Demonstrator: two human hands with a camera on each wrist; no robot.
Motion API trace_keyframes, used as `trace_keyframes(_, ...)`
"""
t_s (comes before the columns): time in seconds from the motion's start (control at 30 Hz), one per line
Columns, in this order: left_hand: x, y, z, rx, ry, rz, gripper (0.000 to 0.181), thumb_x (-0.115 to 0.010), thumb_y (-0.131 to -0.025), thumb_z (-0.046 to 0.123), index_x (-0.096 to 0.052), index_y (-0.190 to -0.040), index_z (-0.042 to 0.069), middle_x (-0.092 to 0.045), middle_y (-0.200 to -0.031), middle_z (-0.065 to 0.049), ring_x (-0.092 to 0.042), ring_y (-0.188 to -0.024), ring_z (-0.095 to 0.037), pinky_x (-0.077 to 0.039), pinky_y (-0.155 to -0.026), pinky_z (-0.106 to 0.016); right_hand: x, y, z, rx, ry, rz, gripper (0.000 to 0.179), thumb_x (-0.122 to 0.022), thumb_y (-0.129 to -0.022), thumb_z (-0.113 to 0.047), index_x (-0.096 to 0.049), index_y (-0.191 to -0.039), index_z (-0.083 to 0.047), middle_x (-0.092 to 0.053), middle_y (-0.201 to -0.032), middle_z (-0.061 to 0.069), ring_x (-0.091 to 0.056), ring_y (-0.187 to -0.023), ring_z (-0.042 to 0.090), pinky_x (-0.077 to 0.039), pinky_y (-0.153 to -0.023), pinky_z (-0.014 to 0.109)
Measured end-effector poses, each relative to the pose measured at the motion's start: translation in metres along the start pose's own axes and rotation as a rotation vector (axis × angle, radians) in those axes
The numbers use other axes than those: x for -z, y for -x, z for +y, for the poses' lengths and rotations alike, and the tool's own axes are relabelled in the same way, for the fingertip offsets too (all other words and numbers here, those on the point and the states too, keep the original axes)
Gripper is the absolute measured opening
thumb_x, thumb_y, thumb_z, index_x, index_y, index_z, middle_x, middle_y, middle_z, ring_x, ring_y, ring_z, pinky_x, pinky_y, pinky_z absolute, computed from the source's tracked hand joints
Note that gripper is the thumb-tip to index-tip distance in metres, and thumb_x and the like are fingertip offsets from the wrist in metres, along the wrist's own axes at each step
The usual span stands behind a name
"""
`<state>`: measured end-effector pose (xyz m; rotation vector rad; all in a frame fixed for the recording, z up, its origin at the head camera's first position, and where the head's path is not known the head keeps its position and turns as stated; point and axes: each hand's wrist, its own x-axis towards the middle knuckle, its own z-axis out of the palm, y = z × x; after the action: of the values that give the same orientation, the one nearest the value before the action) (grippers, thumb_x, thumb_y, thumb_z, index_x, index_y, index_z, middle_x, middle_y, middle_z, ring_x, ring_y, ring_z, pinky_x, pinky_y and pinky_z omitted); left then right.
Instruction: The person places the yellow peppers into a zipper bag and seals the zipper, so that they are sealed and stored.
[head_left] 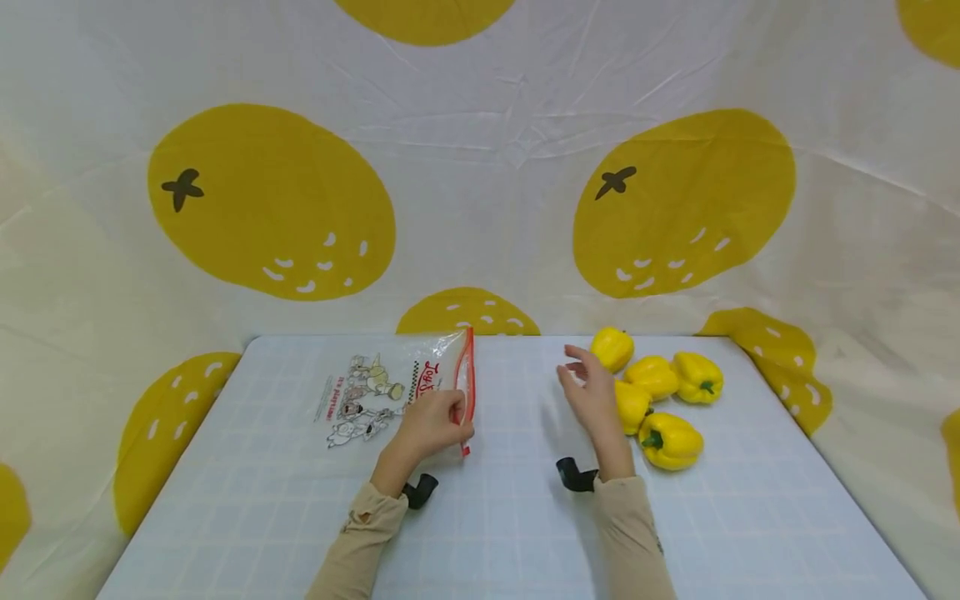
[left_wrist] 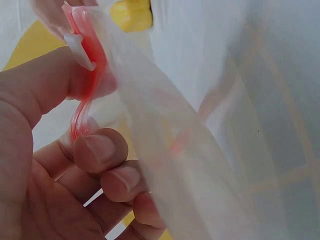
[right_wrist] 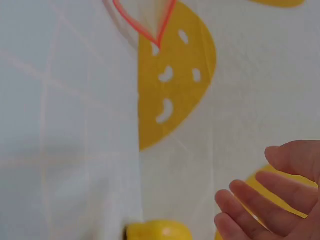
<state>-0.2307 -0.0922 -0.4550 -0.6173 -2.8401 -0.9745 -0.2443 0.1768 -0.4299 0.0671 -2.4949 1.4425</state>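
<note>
A clear plastic zip bag (head_left: 375, 392) with cartoon figures and red lettering lies at the left, its red-edged mouth raised and facing right. My left hand (head_left: 433, 423) pinches the red zip strip near the mouth's front end. In the left wrist view a white slider (left_wrist: 79, 52) sits on that strip beside the index finger, and the bag's film (left_wrist: 165, 115) spreads to the right. My right hand (head_left: 592, 396) is held above the table with relaxed fingers and nothing in them, just left of several yellow bell peppers (head_left: 672, 442). The right wrist view shows its fingers (right_wrist: 260, 207) apart.
The peppers form a loose cluster on the table's right side, the farthest pepper (head_left: 612, 348) near the back edge. A pale checked cloth covers the table (head_left: 510, 533). Behind it hangs a white curtain (head_left: 480, 208) printed with big yellow fruit. A black bent piece (head_left: 576, 475) shows by the right wrist.
</note>
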Motion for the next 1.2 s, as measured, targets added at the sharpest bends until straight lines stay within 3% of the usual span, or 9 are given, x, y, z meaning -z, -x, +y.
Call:
trace_keyframes(0.13, 0.001, -0.001, 0.0, 0.005, 0.0, -0.003, 0.025, -0.073, -0.071, 0.02, -0.05, -0.066, 0.015, -0.043, -0.059, 0.009, -0.042, -0.056, -0.01, -0.03, -0.052, -0.027, 0.037, -0.002, 0.01, -0.035, 0.051, 0.121, 0.038, -0.062, -0.096, -0.011, -0.057, -0.131, 0.002, -0.059, -0.128, 0.02, -0.054, -0.118, 0.037, -0.04, -0.103, 0.051)
trace_keyframes(0.23, 0.001, -0.001, 0.001, 0.01, 0.011, -0.004, 0.026, -0.074, -0.071, 0.019, -0.049, -0.065, 0.015, -0.043, -0.058, 0.008, -0.042, -0.056, -0.011, -0.03, -0.052, -0.027, 0.06, 0.0, 0.018, -0.099, 0.094, 0.149, 0.038, -0.062, -0.096, -0.015, -0.058, -0.131, 0.002, -0.059, -0.128, 0.02, -0.05, -0.122, 0.038, -0.038, -0.105, 0.052)
trace_keyframes(0.33, 0.001, -0.001, 0.001, 0.005, 0.01, -0.011, 0.026, -0.073, -0.071, 0.019, -0.048, -0.065, 0.017, -0.043, -0.058, 0.008, -0.042, -0.056, -0.011, -0.03, -0.053, -0.027, 0.077, 0.004, 0.025, -0.195, 0.154, 0.091, 0.046, -0.063, -0.096, -0.024, -0.055, -0.134, 0.001, -0.054, -0.134, 0.021, -0.045, -0.126, 0.039, -0.036, -0.106, 0.055)
trace_keyframes(0.43, 0.001, -0.001, 0.002, 0.009, 0.006, -0.02, 0.026, -0.073, -0.072, 0.019, -0.048, -0.065, 0.017, -0.043, -0.059, 0.008, -0.043, -0.057, -0.01, -0.03, -0.053, -0.027, 0.088, 0.007, 0.029, -0.258, 0.222, -0.055, 0.057, -0.067, -0.094, -0.031, -0.05, -0.138, 0.002, -0.048, -0.14, 0.024, -0.041, -0.129, 0.041, -0.034, -0.106, 0.057)
trace_keyframes(0.53, 0.002, -0.001, 0.002, 0.018, 0.006, -0.029, 0.026, -0.073, -0.073, 0.019, -0.048, -0.066, 0.017, -0.042, -0.059, 0.008, -0.043, -0.057, -0.011, -0.03, -0.054, -0.027, 0.092, 0.008, 0.031, -0.273, 0.262, -0.193, 0.066, -0.072, -0.09, -0.03, -0.047, -0.141, 0.004, -0.044, -0.143, 0.028, -0.039, -0.129, 0.044, -0.03, -0.107, 0.059)
trace_keyframes(0.63, 0.003, 0.0, 0.003, 0.025, 0.008, -0.032, 0.026, -0.073, -0.073, 0.019, -0.048, -0.066, 0.016, -0.042, -0.059, 0.007, -0.042, -0.057, -0.011, -0.03, -0.054, -0.027, 0.091, 0.008, 0.034, -0.274, 0.292, -0.262, 0.068, -0.075, -0.086, -0.024, -0.046, -0.141, 0.005, -0.041, -0.145, 0.029, -0.036, -0.131, 0.045, -0.027, -0.108, 0.061)
trace_keyframes(1.0, 0.002, 0.003, 0.003, 0.016, 0.001, -0.044, 0.026, -0.073, -0.072, 0.018, -0.048, -0.066, 0.016, -0.042, -0.06, 0.007, -0.042, -0.057, -0.011, -0.03, -0.054, -0.026, 0.084, 0.007, 0.038, -0.243, 0.355, -0.314, 0.07, -0.077, -0.078, -0.01, -0.048, -0.141, 0.0, -0.04, -0.145, 0.029, -0.023, -0.131, 0.056, -0.024, -0.104, 0.068)
trace_keyframes(1.2, 0.001, 0.002, 0.002, 0.022, -0.004, -0.051, 0.025, -0.072, -0.072, 0.018, -0.048, -0.066, 0.017, -0.042, -0.059, 0.008, -0.043, -0.057, -0.01, -0.03, -0.053, -0.026, 0.074, 0.007, 0.037, -0.202, 0.348, -0.339, 0.071, -0.076, -0.075, -0.003, -0.049, -0.141, -0.002, -0.043, -0.143, 0.029, -0.033, -0.129, 0.051, -0.025, -0.104, 0.067)
